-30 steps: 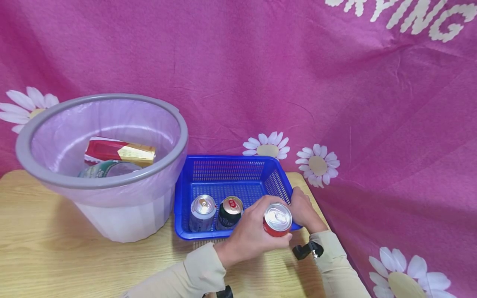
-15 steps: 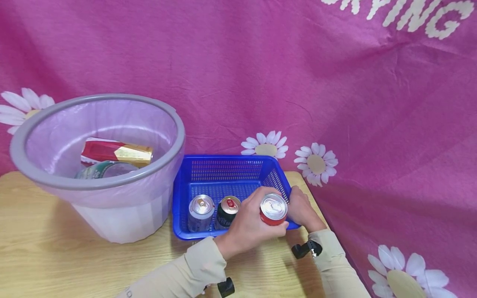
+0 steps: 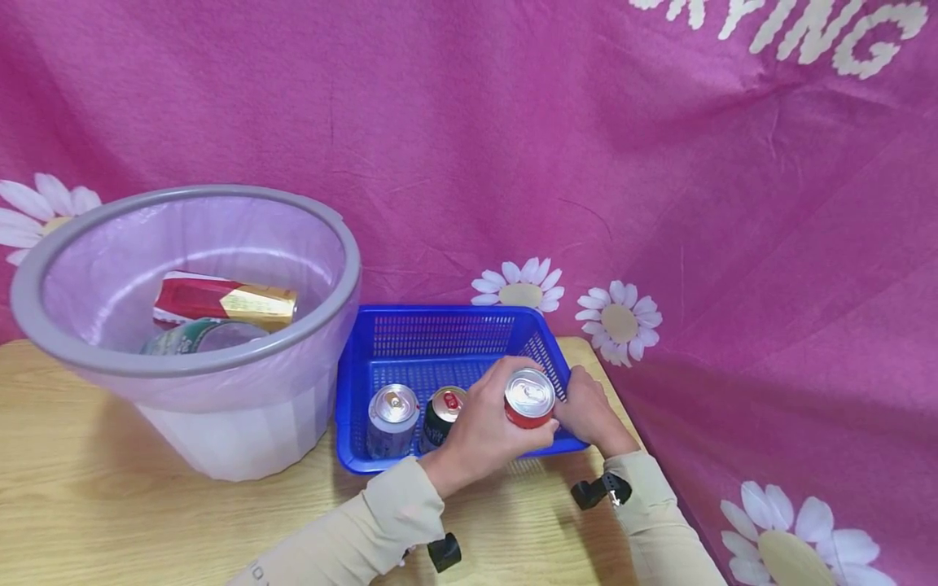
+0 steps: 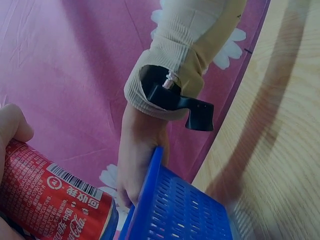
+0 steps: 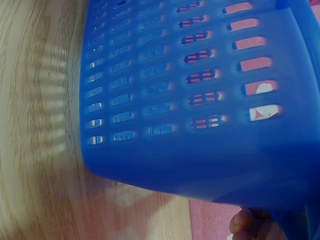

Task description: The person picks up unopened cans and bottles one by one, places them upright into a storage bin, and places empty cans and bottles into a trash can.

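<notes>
My left hand (image 3: 479, 431) grips a red Coca-Cola can (image 3: 529, 396) around its side, over the right part of a blue plastic basket (image 3: 440, 312). The can's lid faces up with its tab flat. In the left wrist view the printed side and barcode of the can (image 4: 55, 195) show close to the basket wall (image 4: 185, 210). My right hand (image 3: 589, 411) holds the basket's right rim, fingers curled over it; a few of its fingers (image 5: 245, 222) show under the rim in the right wrist view. A silver-grey can (image 3: 392, 427) and a dark can with a red tab (image 3: 442, 415) stand upright inside the basket.
A round bin (image 3: 242, 439) with a grey rim and purple liner stands left of the basket. Inside lie a red-and-gold can (image 3: 227, 299) and a crumpled green-labelled plastic item (image 3: 198, 335). Pink cloth (image 3: 440, 122) hangs behind and right of the wooden table (image 3: 146, 521).
My left hand has moved the red can forward and slightly left, further over the basket. My right hand stays on the rim. The head view has shifted slightly.
</notes>
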The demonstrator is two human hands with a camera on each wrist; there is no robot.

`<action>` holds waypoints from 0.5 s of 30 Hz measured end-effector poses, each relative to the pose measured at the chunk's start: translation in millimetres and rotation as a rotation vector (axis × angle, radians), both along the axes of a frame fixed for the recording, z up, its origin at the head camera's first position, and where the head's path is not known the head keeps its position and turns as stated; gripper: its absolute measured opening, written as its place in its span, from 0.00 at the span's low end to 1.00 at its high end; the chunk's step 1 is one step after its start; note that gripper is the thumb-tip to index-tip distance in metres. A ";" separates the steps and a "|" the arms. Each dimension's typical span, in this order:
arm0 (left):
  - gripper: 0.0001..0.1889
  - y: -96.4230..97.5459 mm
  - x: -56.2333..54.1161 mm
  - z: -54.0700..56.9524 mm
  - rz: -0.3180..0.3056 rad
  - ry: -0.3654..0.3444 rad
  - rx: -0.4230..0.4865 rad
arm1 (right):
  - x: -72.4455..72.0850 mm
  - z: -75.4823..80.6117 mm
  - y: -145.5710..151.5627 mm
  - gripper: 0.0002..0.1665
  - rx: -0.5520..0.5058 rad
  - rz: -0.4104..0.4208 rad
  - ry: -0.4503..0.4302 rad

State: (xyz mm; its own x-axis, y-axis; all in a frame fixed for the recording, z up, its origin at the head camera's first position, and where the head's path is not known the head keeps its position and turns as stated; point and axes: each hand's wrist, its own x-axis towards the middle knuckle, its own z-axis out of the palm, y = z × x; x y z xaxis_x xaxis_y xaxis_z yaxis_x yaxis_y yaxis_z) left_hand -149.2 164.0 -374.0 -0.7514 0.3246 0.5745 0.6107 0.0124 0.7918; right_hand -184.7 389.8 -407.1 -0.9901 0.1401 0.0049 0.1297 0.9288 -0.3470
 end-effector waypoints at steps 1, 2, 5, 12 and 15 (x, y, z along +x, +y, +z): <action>0.32 0.2 -0.6 -0.6 0.002 -0.002 -0.001 | 0.0 -0.2 -0.1 0.31 -0.002 -0.003 -0.006; 0.32 0.4 -1.2 -1.2 0.004 -0.006 -0.003 | 0.1 -0.3 -0.3 0.31 -0.003 -0.006 -0.013; 0.32 1.1 -2.9 -2.9 0.014 -0.013 -0.009 | 0.0 -0.6 -0.4 0.32 -0.005 -0.009 -0.028; 0.33 1.2 -6.9 -6.8 0.024 -0.036 -0.041 | -1.5 -1.7 -0.2 0.31 -0.015 -0.022 -0.038; 0.33 0.7 -7.9 -9.6 0.016 -0.064 -0.054 | -1.6 -2.3 -0.6 0.31 -0.017 -0.028 -0.047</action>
